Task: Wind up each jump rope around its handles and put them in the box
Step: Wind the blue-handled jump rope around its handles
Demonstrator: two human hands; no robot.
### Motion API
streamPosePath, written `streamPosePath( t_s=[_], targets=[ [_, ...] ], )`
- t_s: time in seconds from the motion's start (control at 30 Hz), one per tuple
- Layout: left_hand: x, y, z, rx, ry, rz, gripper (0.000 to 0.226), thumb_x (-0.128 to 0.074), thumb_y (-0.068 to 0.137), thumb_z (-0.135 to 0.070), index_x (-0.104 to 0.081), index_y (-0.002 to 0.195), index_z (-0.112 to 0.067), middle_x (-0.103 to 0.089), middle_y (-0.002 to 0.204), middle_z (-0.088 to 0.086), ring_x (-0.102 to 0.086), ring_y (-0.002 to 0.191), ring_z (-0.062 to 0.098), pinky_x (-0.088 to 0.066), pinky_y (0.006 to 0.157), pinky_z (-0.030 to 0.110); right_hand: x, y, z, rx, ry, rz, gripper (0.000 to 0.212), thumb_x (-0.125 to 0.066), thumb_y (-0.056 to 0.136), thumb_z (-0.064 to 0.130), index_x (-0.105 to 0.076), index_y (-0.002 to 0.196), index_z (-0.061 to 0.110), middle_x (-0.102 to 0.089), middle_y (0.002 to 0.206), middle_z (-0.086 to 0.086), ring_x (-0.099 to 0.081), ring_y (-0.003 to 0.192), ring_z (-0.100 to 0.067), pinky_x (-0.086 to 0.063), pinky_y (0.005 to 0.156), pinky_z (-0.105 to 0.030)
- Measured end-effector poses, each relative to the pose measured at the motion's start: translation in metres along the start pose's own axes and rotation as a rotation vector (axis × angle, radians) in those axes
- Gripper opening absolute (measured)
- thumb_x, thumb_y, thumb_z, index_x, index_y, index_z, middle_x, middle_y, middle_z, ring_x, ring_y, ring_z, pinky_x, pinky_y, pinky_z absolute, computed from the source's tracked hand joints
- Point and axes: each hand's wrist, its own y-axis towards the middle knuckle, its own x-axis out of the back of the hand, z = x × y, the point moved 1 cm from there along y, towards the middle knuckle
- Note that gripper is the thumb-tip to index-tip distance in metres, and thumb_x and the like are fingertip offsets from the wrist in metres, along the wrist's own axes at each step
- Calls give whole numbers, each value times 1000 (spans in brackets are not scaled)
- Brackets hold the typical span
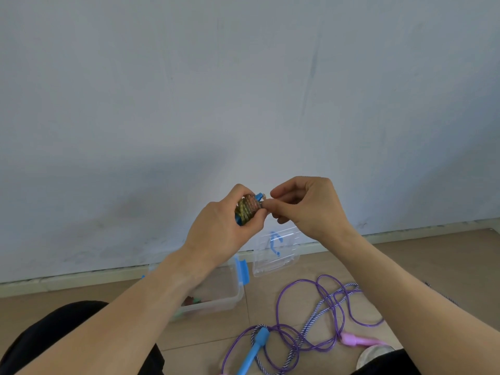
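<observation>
My left hand (220, 234) holds up a wound jump rope (246, 210) with blue handles and a multicoloured cord, in front of the wall. My right hand (311, 205) pinches the cord's loose end right beside the bundle. Below my left forearm stands the clear plastic box (224, 296) with a blue latch; something reddish and green lies inside. On the floor at the lower right lie a purple rope (319, 315) with a pink handle (357, 341) and a blue-white striped rope (324, 312) with a blue handle (254, 350), tangled together.
The box's clear lid (276, 255) with a blue handle lies on the floor against the wall's skirting, right of the box. My dark-clad knees are at the bottom left and bottom right. A round pale object (373, 355) sits by my right knee.
</observation>
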Motion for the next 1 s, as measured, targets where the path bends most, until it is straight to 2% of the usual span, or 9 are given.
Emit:
streamPosePath(
  t_s=[0.07,0.2,0.3,0.43,0.6,0.73,0.83,0.9,1.0],
  targets=[
    [0,0,0,-10,28,4,38,-55,84,-62,-52,107,-31,-64,72,-6,-61,58,14,-50,51,33,-1,0,-1,-22,-2,-7,22,-86,73,20,-71,85,10,-73,63,-3,-70,55,-17,-59,58,-27],
    [-3,0,-2,-10,58,-24,44,-52,82,-64,-49,107,-28,-62,69,-8,-59,54,13,-44,45,26,-4,0,-2,-36,23,-90,19,-85,72,14,-68,81,13,-72,63,-2,-69,51,-14,-50,50,-18],
    [-3,0,-1,1,62,-22,44,-55,83,-63,-48,107,-26,-63,72,-7,-60,55,12,-47,47,28,-7,-1,-4,-47,66,-104,19,-85,72,14,-67,78,11,-72,64,-3,-68,51,-13,-50,51,-17],
    [1,0,3,6,68,-18,39,-61,85,-58,-48,105,-28,-63,72,-8,-59,55,11,-46,47,26,-9,-4,-6,-60,104,-54,31,-84,74,12,-55,64,11,-72,65,-10,-67,53,-15,-57,56,-26],
    [5,1,4,-15,98,-39,39,-61,85,-57,-47,106,-27,-61,70,-10,-57,53,11,-38,46,20,-9,-4,-5,-60,200,-21,28,-80,78,5,-54,66,7,-73,72,-18,-73,63,-24,-62,68,-37],
    [4,1,3,-23,77,-49,39,-62,84,-57,-48,106,-26,-63,72,-9,-59,56,10,-44,47,25,-9,-5,-4,-46,179,-29,33,-81,77,9,-49,70,10,-75,70,-8,-71,60,-20,-61,67,-35],
    [3,-1,0,2,3,-53,41,-62,83,-58,-49,106,-27,-63,76,-11,-61,59,7,-47,49,22,-11,-8,-1,22,83,-98,43,-80,78,12,-39,68,12,-74,69,-3,-70,57,-19,-57,58,-32],
    [4,0,-1,-8,6,-61,42,-61,82,-59,-48,105,-27,-63,76,-12,-62,60,6,-48,49,21,-15,-10,-1,53,78,-169,47,-78,78,10,-32,65,13,-74,68,-2,-70,60,-21,-56,57,-37],
    [7,0,-3,-40,39,-78,43,-61,82,-58,-47,107,-26,-64,78,-12,-63,61,6,-50,50,24,-21,-13,-4,84,146,-252,48,-75,77,6,-30,63,14,-73,68,-2,-71,63,-19,-60,60,-39]
  ],
)
